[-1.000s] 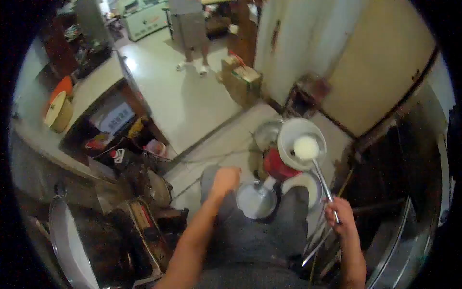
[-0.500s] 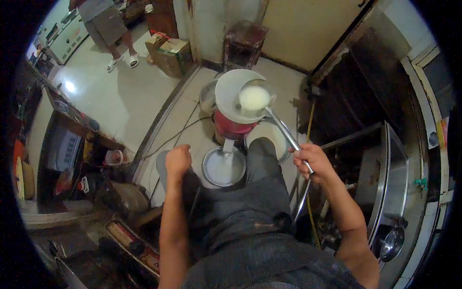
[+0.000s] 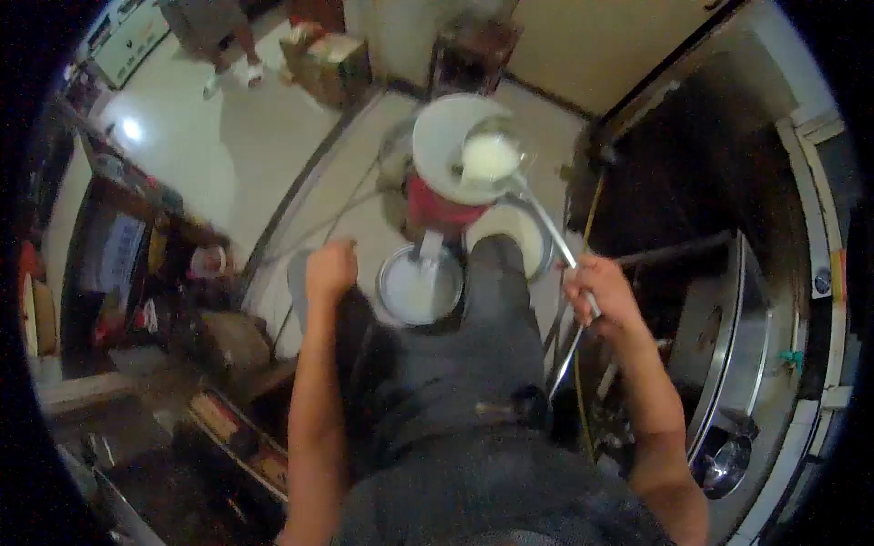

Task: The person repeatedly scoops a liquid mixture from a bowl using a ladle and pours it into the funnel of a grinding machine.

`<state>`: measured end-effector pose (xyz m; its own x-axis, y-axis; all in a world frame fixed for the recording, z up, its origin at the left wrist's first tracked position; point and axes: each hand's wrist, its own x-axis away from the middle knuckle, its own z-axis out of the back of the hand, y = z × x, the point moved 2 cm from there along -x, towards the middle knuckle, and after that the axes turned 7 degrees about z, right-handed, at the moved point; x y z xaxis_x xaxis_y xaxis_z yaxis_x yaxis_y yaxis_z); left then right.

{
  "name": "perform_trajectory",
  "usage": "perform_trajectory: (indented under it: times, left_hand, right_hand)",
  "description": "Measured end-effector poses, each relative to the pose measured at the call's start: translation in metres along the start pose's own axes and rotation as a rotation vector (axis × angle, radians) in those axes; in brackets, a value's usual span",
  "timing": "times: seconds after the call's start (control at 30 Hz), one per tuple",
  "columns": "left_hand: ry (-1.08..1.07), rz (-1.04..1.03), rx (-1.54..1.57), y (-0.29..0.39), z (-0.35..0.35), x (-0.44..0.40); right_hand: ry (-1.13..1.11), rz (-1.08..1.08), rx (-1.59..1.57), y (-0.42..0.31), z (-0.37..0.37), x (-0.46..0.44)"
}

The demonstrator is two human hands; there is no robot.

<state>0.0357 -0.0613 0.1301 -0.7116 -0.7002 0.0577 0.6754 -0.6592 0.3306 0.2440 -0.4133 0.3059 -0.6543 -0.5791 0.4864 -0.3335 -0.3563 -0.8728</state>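
My right hand (image 3: 603,289) is closed round the metal handle of a ladle (image 3: 492,158). The ladle's bowl holds something whitish and is over the wide pale hopper (image 3: 437,136) of a red machine (image 3: 437,206). My left hand (image 3: 331,268) is closed above my left knee; whether anything is in it is hidden. Below the machine's spout, a metal pot (image 3: 420,289) holds whitish liquid. To its right, partly behind my right knee, stands a second container (image 3: 523,232) with cream-coloured contents.
A cardboard box (image 3: 330,68) stands on the floor near a doorway, with a person's legs (image 3: 235,55) beyond it. A dark stool-like object (image 3: 470,56) is behind the machine. At right are a metal-framed unit (image 3: 728,337) and a metal bowl (image 3: 728,460). Shelves with clutter line the left.
The view has swung to the right and down, shifting the scene leftward. My right hand still holds the ladle, its bowl remaining over the hopper. The far person's legs sit higher in view.
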Motion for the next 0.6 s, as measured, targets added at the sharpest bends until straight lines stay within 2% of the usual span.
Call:
perform_trajectory:
  times: [0.27,0.33,0.6]
  left_hand:
    - [0.064,0.023,-0.001,-0.003,-0.008,-0.003]
    - [0.135,-0.064,0.043,-0.004,-0.008,-0.003]
    - [0.017,0.028,0.002,-0.008,-0.006,-0.006]
  right_hand:
    - [0.033,-0.005,-0.037,-0.001,-0.002,0.002]
    - [0.034,-0.01,-0.022,-0.001,-0.003,0.0]
    - [0.05,0.019,-0.01,0.009,-0.001,-0.002]
